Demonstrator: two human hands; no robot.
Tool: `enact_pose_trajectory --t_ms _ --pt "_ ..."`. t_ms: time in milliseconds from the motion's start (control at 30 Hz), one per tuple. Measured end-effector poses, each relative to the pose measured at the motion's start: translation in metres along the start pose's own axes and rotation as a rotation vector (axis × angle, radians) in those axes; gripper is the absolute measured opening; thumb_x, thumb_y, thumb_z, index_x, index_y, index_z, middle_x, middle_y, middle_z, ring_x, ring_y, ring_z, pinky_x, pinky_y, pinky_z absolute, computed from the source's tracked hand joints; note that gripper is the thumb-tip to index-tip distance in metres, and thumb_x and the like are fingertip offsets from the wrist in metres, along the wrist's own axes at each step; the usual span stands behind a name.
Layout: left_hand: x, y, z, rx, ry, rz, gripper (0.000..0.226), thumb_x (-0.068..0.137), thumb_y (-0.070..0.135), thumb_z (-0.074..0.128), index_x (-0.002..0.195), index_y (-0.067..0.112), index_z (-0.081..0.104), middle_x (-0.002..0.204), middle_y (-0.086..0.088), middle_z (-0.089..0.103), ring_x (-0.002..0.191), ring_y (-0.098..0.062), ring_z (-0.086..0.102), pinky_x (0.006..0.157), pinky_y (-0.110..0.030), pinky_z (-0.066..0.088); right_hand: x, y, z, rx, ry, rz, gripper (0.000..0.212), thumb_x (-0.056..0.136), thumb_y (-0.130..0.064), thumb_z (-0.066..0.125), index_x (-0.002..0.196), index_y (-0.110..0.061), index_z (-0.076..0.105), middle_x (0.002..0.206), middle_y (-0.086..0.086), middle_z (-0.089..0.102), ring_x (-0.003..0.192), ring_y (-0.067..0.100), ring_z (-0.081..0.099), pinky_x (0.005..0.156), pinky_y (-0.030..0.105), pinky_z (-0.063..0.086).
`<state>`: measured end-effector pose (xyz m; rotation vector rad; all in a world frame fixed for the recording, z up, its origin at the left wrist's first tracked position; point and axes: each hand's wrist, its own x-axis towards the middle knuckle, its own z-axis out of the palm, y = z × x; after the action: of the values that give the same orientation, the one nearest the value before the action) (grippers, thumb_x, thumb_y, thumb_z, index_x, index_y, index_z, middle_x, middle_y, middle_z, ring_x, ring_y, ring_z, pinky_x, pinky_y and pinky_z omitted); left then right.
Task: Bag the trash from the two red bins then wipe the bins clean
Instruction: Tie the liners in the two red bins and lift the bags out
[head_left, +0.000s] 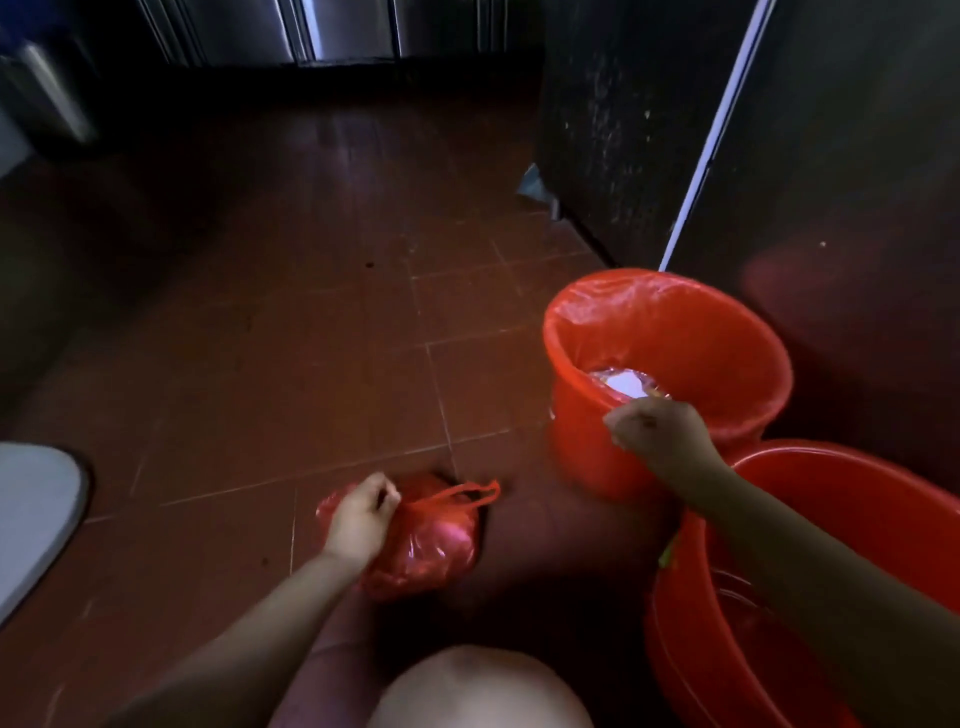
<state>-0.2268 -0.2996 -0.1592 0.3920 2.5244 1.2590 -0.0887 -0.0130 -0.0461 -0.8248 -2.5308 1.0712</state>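
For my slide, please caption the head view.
Left hand grips red bag; right hand pinches lined bin's rim.

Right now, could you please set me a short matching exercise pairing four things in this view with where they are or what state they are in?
Things:
1. red plastic bag
2. far red bin
3. near red bin
4. right hand

Places or states:
A. at the far bin's front rim, fingers curled
B. lined with a red liner, trash at the bottom
C. on the tiled floor, gripped by the left hand
D. nearest the person, lower right, no liner visible

Pairs: 1-C, 2-B, 3-D, 4-A
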Motion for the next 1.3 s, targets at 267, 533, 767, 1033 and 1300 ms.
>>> enact_pose_trajectory --t_ms 267,533,767,1033,1300 --pt "0.033 -0.022 -0.011 0.040 -0.102 0.043 0.026 0.086 0.006 0.062 0.071 0.024 0.049 0.073 -0.001 0.061 0.074 -0.021 0.056 0.070 -0.028 0.039 0.037 0.006 0.030 -0.606 -0.013 -0.015 0.053 0.085 -0.029 0.064 0.134 -0.018 0.049 0.138 0.010 0.047 0.124 0.031 0.045 0.101 0.042 0.038" --pt "0.069 0.065 -0.005 0.120 -0.193 0.394 0.016 0.083 0.008 0.064 0.083 0.020 0.053 0.092 0.004 0.063 0.088 -0.019 0.061 0.083 -0.034 0.045 0.029 0.006 0.039 -0.497 -0.046 -0.070 0.031 0.087 -0.015 0.059 0.118 -0.009 0.059 0.116 0.012 0.063 0.102 0.028 0.061 0.082 0.029 0.045" --pt "0.093 0.126 0.034 0.574 -0.361 0.947 0.059 0.083 0.043 0.062 0.137 0.027 0.044 0.142 0.008 0.043 0.140 -0.011 0.022 0.112 -0.022 0.007 -0.011 0.017 0.036 -0.369 -0.173 -0.231 0.045 0.082 -0.011 0.067 0.126 -0.011 0.059 0.126 0.009 0.061 0.117 0.024 0.055 0.098 0.022 0.034" --pt "0.076 0.112 0.009 0.540 -0.679 0.960 0.027 0.081 0.048 0.064 0.102 0.032 0.069 0.086 0.019 0.057 0.094 -0.005 0.055 0.086 -0.017 0.032 -0.028 0.006 0.027 -0.103 -0.435 -0.158 0.039 0.075 -0.009 0.075 0.113 -0.016 0.069 0.118 -0.002 0.064 0.109 0.008 0.058 0.096 0.028 0.045" --pt "0.040 0.090 -0.015 0.351 -0.687 0.801 0.013 0.089 0.026 0.061 0.082 0.019 0.071 0.073 0.021 0.052 0.079 0.004 0.052 0.074 -0.016 0.040 -0.018 -0.002 0.028 -0.051 -0.388 -0.263 0.015 0.073 0.000 0.073 0.086 -0.007 0.075 0.077 -0.016 0.063 0.071 -0.012 0.058 0.070 0.007 0.040"
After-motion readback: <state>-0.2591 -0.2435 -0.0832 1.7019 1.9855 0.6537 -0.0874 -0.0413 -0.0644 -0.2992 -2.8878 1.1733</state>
